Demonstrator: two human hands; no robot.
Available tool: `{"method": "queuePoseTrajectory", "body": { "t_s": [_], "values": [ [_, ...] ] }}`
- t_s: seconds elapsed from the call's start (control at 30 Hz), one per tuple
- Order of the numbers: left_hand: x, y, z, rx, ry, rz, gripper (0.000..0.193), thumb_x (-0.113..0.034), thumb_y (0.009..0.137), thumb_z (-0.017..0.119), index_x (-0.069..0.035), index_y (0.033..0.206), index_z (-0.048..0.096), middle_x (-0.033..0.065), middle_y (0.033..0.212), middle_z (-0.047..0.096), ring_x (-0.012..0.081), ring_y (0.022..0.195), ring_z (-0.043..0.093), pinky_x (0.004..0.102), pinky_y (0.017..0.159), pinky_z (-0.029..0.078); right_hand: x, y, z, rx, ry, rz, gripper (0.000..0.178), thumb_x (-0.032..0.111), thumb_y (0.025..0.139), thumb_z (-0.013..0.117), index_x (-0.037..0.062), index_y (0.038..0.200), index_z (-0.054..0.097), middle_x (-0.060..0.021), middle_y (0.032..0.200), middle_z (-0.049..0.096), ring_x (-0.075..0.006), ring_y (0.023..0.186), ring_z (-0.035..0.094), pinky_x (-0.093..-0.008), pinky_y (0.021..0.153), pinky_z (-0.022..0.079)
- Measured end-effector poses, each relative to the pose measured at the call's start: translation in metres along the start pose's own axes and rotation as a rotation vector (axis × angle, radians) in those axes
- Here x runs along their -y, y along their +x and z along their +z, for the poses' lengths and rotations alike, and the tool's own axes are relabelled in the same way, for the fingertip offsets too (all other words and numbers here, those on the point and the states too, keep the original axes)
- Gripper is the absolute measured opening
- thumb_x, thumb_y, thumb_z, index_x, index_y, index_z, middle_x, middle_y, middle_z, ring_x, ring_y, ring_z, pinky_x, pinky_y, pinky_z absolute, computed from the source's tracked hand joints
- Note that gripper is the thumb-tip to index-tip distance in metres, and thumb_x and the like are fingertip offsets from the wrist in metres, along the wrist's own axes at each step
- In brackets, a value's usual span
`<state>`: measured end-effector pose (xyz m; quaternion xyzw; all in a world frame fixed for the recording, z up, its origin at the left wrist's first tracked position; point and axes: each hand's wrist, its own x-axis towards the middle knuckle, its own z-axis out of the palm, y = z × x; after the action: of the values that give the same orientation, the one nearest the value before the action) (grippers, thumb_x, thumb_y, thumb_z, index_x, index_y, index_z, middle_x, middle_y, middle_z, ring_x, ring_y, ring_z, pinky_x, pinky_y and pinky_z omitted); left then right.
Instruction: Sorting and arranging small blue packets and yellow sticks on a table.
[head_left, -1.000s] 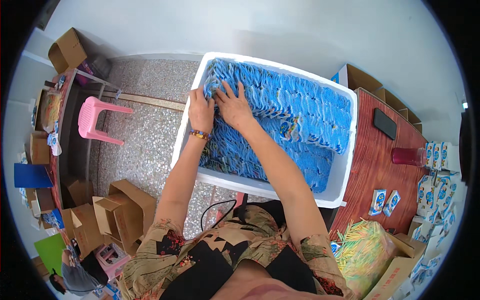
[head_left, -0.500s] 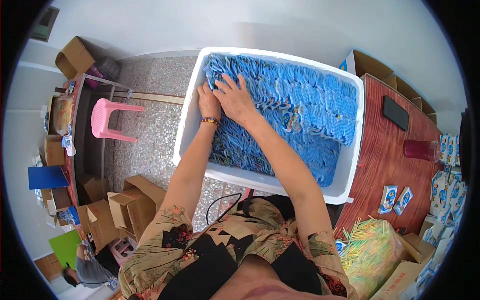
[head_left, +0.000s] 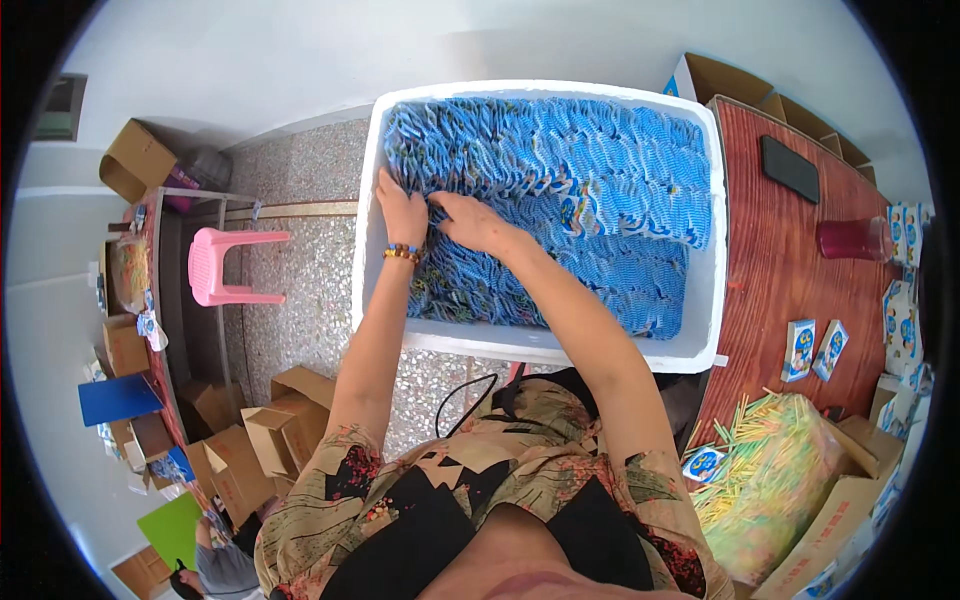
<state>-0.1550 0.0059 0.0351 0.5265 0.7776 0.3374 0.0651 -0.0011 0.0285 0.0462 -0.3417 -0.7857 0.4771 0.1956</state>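
Observation:
A white foam box [head_left: 540, 350] in front of me holds tightly packed rows of small blue patterned packets [head_left: 640, 150]. The far rows stand higher than the near ones. At the box's left end, my left hand [head_left: 402, 215] has its fingers stretched along the ends of the packets, beside the inner wall; its thumb is largely hidden. My right hand [head_left: 475, 222] lies just right of it, palm down. Its fingers are apart and slightly bent, touching packets where the higher rows meet the lower ones. I see no packet lifted out by either hand.
On the right, a red wooden table [head_left: 760, 270] carries a phone [head_left: 790, 168], a dark red jar [head_left: 850, 240], two small boxes [head_left: 800, 350] and a bag of coloured sticks [head_left: 770, 480]. Left are a pink stool [head_left: 210, 267], cardboard cartons [head_left: 270, 440] and another person [head_left: 225, 570].
Both hands have shifted slightly nearer me along the box's left end. The right fingers, spread over the packets before, are now lower and more bent. The whole view has shifted.

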Motion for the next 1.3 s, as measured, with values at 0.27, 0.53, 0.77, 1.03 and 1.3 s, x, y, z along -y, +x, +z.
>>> {"method": "queuePoseTrajectory", "body": {
  "t_s": [0.27,0.53,0.77,1.03,1.3],
  "values": [
    [0.019,-0.013,0.006,0.025,-0.186,-0.118,0.058,-0.004,0.077,0.058,0.013,0.128,0.036,0.0297,0.119,0.048,0.0416,0.113,0.047,0.0442,0.099,0.037,0.007,0.026,0.014,-0.134,0.069,-0.043,0.044,0.009,0.088,0.046,-0.0014,0.131,0.045,-0.0225,0.134,0.049,-0.0351,0.123,0.048,-0.0419,0.102,0.041],
    [0.025,-0.005,0.011,0.086,-0.423,-0.240,0.040,-0.011,0.083,0.062,0.008,0.114,0.046,0.0186,0.105,0.060,0.0276,0.093,0.060,0.0376,0.082,0.047,0.024,-0.018,-0.018,-0.034,0.086,0.061,0.046,0.007,0.085,0.048,0.0020,0.131,0.046,-0.0192,0.121,0.061,-0.0348,0.114,0.056,-0.0427,0.097,0.044],
    [0.004,-0.007,0.003,-0.103,0.124,0.207,0.044,-0.013,0.089,0.058,0.009,0.123,0.043,0.0261,0.129,0.045,0.0406,0.109,0.053,0.0446,0.091,0.045,-0.002,-0.158,-0.082,0.120,-0.205,0.310,0.028,0.019,0.092,0.052,0.0043,0.116,0.059,-0.0172,0.108,0.063,-0.0371,0.099,0.060,-0.0461,0.084,0.047],
    [-0.023,0.012,-0.023,0.130,0.248,0.131,0.048,-0.013,0.089,0.059,0.007,0.129,0.041,0.0258,0.130,0.044,0.0448,0.112,0.051,0.0475,0.093,0.045,-0.006,-0.210,-0.108,-0.146,-0.131,0.453,0.027,0.019,0.093,0.052,0.0021,0.114,0.060,-0.0158,0.111,0.064,-0.0359,0.100,0.060,-0.0438,0.084,0.047],
    [-0.079,-0.045,-0.028,0.335,-0.162,0.381,0.034,-0.013,0.088,0.065,-0.003,0.119,0.056,0.0089,0.095,0.063,0.0200,0.085,0.061,0.0328,0.076,0.049,-0.031,-0.198,-0.098,-0.229,-0.130,0.371,0.029,0.018,0.089,0.054,0.0046,0.115,0.058,-0.0175,0.106,0.064,-0.0376,0.100,0.059,-0.0468,0.083,0.047]
  ]
}}
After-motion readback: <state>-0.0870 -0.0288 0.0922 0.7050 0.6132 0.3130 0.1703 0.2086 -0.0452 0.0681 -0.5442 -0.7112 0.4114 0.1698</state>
